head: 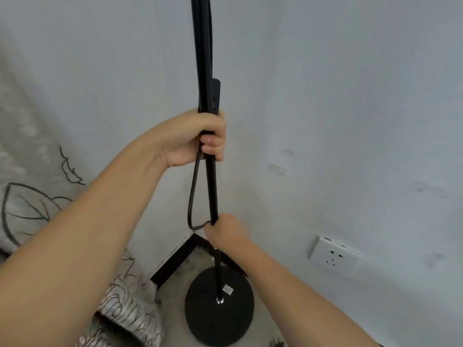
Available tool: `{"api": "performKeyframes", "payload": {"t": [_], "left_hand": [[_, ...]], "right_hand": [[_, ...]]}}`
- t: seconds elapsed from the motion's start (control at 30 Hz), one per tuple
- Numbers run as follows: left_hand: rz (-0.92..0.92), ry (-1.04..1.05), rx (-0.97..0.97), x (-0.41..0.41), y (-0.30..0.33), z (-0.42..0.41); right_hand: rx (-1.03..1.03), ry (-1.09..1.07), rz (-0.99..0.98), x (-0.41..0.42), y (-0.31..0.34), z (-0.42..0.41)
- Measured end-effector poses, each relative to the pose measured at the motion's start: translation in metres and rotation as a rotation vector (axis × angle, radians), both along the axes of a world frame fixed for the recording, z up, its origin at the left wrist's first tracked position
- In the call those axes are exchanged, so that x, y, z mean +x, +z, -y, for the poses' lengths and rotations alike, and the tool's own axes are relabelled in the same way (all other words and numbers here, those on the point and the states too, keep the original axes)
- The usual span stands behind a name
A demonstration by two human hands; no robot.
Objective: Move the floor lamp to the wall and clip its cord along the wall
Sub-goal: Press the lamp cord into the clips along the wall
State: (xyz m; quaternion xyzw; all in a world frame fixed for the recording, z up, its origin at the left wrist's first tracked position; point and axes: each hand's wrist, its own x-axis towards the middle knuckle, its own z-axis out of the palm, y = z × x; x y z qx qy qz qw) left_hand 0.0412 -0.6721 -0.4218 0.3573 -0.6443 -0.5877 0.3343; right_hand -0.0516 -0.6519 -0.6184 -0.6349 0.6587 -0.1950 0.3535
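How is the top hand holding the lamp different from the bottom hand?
The left hand sits higher on the lamp pole; the right hand sits lower, nearer the round base. The left hand's fingers face the camera; the right hand shows its back. The cord loops between them. Both have a closed grip on the pole.

Soft, even, cool-toned light fills the corner, with no glare and only faint shadows on the wall (350, 96). Wide-angle distortion bends the edges; the picture is slightly soft throughout, forearms (75, 234) largest and blurriest
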Motion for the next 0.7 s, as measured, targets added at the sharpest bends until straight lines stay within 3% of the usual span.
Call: {"api": "performKeyframes", "payload": {"t": [0.1, 0.23, 0.33, 0.43, 0.57, 0.7], "left_hand": [[-0.08, 0.13, -0.069, -0.004, -0.012, -0.003], [0.103, 0.695, -0.545, -0.005, -0.05, -0.029], [0.064, 0.83, -0.744, 0.003, -0.063, -0.053], [-0.092, 0.738, -0.579, -0.001, -0.078, -0.07], [-0.095, 0.52, -0.195, -0.043, -0.115, -0.075], [-0.157, 0.405, -0.078, -0.083, -0.13, -0.056]], "right_hand": [[-0.066, 0.043, -0.06, -0.004, -0.007, -0.003], [-0.192, 0.102, -0.085, -0.028, -0.012, -0.019], [-0.287, 0.068, 0.083, -0.061, -0.004, -0.024], [-0.083, 0.182, 0.365, -0.095, 0.023, -0.018], [0.19, 0.393, 0.559, -0.137, 0.051, -0.019], [0.234, 0.223, 0.755, -0.175, 0.052, -0.025]]}}
